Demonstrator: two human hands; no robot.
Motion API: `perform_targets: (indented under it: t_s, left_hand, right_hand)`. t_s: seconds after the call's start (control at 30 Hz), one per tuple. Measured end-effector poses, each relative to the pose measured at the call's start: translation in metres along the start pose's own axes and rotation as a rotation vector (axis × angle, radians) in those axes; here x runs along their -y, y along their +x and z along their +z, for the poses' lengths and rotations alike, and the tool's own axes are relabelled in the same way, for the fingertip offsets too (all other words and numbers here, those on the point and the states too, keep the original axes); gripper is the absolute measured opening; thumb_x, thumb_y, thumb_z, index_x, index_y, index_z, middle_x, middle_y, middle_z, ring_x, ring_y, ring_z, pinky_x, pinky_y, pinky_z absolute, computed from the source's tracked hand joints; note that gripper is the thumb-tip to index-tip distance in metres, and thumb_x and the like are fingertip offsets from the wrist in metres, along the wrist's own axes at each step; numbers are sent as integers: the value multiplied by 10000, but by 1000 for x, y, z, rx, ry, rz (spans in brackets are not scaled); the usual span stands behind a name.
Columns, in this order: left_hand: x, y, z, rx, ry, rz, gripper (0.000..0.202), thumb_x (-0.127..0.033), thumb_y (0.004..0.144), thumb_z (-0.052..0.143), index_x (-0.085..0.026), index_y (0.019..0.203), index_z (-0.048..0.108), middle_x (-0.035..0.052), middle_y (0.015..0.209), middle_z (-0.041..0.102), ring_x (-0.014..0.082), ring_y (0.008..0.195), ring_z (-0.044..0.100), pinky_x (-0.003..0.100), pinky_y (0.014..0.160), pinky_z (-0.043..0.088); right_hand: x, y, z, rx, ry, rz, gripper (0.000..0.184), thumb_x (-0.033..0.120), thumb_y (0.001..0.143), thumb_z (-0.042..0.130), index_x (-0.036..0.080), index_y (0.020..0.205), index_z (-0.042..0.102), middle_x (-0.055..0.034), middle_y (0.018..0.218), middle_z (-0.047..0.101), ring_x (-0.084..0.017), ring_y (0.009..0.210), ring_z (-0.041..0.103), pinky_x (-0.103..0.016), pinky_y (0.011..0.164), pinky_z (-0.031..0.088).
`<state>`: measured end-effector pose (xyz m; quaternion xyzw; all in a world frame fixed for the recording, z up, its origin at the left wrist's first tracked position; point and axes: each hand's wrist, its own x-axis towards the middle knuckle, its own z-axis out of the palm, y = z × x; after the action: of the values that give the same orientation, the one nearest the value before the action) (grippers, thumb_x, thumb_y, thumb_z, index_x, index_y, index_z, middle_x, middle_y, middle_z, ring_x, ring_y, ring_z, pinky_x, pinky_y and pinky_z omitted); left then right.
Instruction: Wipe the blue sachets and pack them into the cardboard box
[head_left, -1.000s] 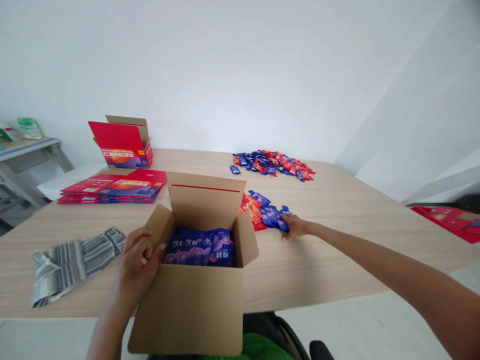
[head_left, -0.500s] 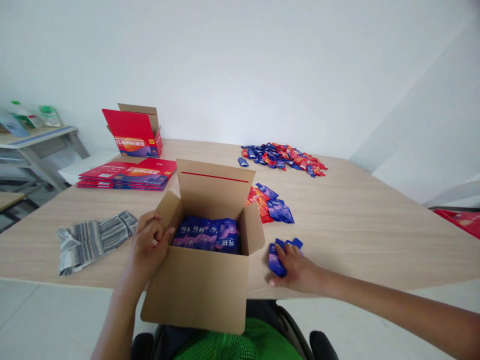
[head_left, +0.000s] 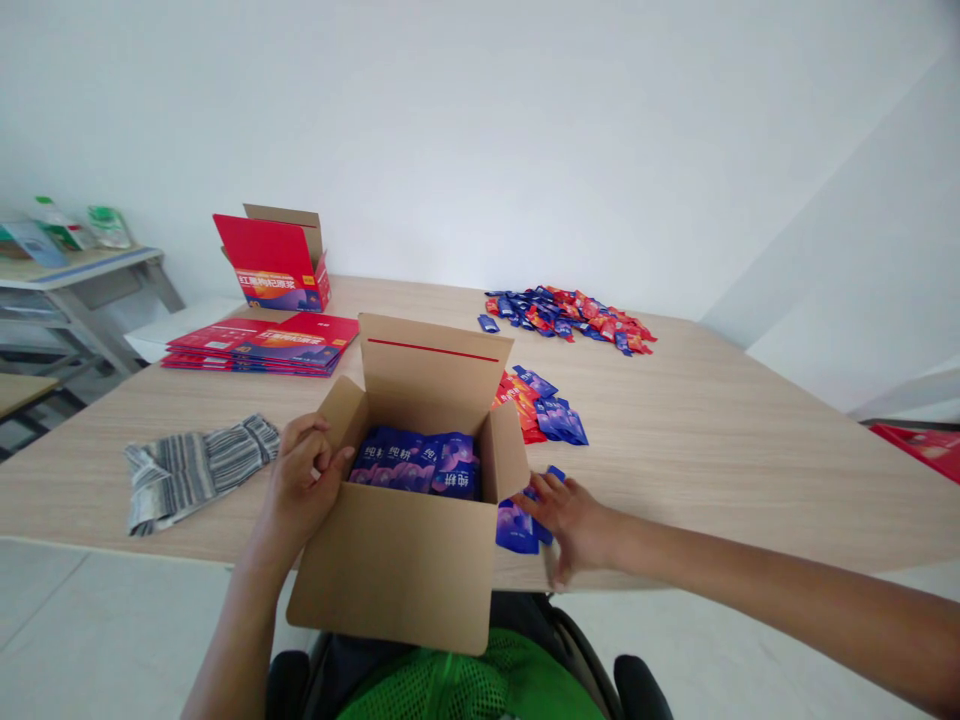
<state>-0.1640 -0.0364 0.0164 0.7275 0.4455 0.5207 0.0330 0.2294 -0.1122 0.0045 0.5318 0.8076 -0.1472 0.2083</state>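
Note:
An open cardboard box (head_left: 397, 570) stands in front of me with its flaps folded outward. Upright blue-purple sachets (head_left: 420, 460) fill the part of its inside that shows. My left hand (head_left: 306, 475) is closed on the box's left side, by the side flap. Beside the box on the right, my right hand (head_left: 574, 525) rests its fingertips on a few loose blue sachets (head_left: 517, 530), the thumb spread well away from the fingers. Part of these sachets is hidden under the hand and behind the right flap.
Red and blue sachets (head_left: 551, 410) lie behind the box, with a larger mixed pile (head_left: 570, 315) near the wall. At left are a striped cloth (head_left: 199, 470), flattened red cartons (head_left: 262, 345) and an open red box (head_left: 277, 275). Bottles (head_left: 56, 225) stand on a side table.
My right hand has moved left, and the loose blue sachets have slid left with it, up against the box. My left hand keeps its hold on the box.

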Motion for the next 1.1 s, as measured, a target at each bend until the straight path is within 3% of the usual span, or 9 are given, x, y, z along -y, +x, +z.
perform_targets:
  t_s: [0.13, 0.23, 0.3, 0.43, 0.6, 0.77, 0.87, 0.97, 1.1]
  left_hand:
    - [-1, 0, 0, 10, 10, -32, 354, -227, 848, 636, -235, 628, 359, 66, 1056, 580, 217, 1034, 604, 371, 911, 488]
    - [-2, 0, -1, 18, 9, -58, 360, -243, 846, 636, -234, 621, 355, 65, 1043, 580, 216, 1032, 600, 370, 909, 488]
    - [-3, 0, -1, 19, 9, -72, 365, -248, 848, 634, -233, 617, 353, 63, 1032, 583, 211, 1023, 599, 359, 888, 487]
    - [-5, 0, -1, 24, -6, -87, 363, -253, 858, 628, -238, 625, 350, 61, 1008, 579, 209, 1038, 595, 342, 885, 478]
    - [-5, 0, 0, 20, -12, -75, 353, -235, 875, 613, -237, 640, 350, 62, 1032, 569, 201, 1047, 595, 326, 882, 469]
    - [-8, 0, 0, 18, -19, -69, 354, -224, 872, 610, -239, 636, 346, 67, 1024, 564, 204, 1036, 593, 321, 844, 467]
    - [-8, 0, -1, 22, -32, -72, 355, -216, 879, 602, -241, 644, 337, 66, 1042, 563, 202, 1071, 585, 317, 869, 463]
    - [-8, 0, 0, 31, -32, -66, 354, -207, 885, 599, -244, 653, 334, 64, 1038, 557, 197, 1077, 577, 309, 873, 457]
    - [-6, -1, 1, 23, -27, -59, 363, -188, 880, 606, -244, 655, 326, 62, 1055, 554, 190, 1065, 573, 305, 866, 451]
  right_hand:
    - [-22, 8, -3, -23, -129, -256, 1325, 306, 472, 993, 377, 1598, 300, -176, 1650, 306, -490, 1510, 197, -723, 1155, 57]
    - [-35, 14, -10, 102, -40, -332, 1219, 318, 579, 950, 347, 1607, 295, -190, 1621, 359, -465, 1499, 259, -694, 1158, 179]
    - [-41, 14, -12, 94, 1, -340, 1110, 305, 671, 896, 332, 1608, 302, -197, 1601, 388, -451, 1475, 317, -646, 1139, 286]
    - [-44, 7, -8, -63, -31, -400, 797, 251, 858, 726, 318, 1578, 389, -193, 1562, 445, -401, 1398, 446, -544, 1065, 418]
    - [-34, 2, 6, -278, -161, -374, 497, 343, 1034, 467, 127, 1477, 527, -261, 1301, 644, -354, 1166, 614, -529, 970, 450]
    - [-21, 6, 17, -386, -239, -308, 458, 346, 1068, 346, 72, 1282, 644, -215, 1093, 707, -307, 939, 656, -483, 877, 455]
    - [-19, 9, 18, -404, -247, -286, 513, 487, 1057, 371, 99, 1219, 666, -188, 1026, 702, -301, 889, 641, -471, 835, 451]
    - [-22, 11, 15, -423, -185, -250, 583, 615, 1001, 441, 108, 1166, 677, -202, 1071, 681, -344, 1003, 616, -514, 909, 439]
    - [-26, 12, 12, -365, 32, -248, 579, 576, 968, 546, 94, 1285, 600, -243, 1335, 585, -373, 1274, 505, -537, 1094, 366]
